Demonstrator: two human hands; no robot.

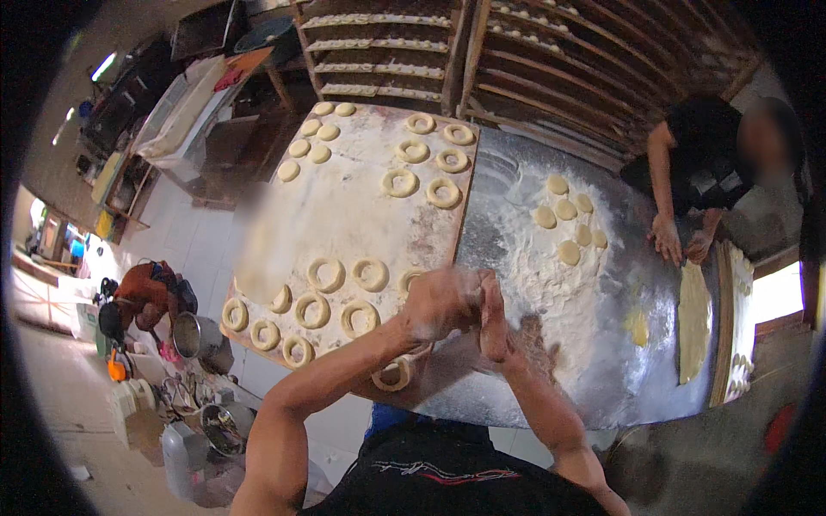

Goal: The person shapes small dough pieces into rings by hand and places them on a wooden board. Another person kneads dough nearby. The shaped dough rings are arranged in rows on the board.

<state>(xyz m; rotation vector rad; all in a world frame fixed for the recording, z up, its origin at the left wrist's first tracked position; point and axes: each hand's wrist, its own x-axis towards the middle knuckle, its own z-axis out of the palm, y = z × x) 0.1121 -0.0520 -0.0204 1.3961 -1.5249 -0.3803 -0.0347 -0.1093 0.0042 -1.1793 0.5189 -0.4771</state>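
Note:
My left hand (pixel 440 303) and my right hand (pixel 494 320) are pressed together above the seam between a floured wooden board (pixel 344 224) and a metal table (pixel 482 391). Both hands are closed, with fingers curled or pressed together; whatever lies between them, if anything, is hidden. Several dough rings lie on the board's near part, among them one ring (pixel 360 319) left of my left wrist and another ring (pixel 391 375) below my forearm. Beyond my right hand, several flat dough rounds (pixel 565 209) rest on the metal table in scattered flour (pixel 551 301).
More rings (pixel 413 151) and small rounds (pixel 298 148) occupy the board's far part. Wooden racks (pixel 383 47) with loaded trays stand behind. At right, a co-worker (pixel 688 163) handles a long dough strip (pixel 693 322). At left, another person (pixel 146 297) crouches by a metal pot (pixel 196 335).

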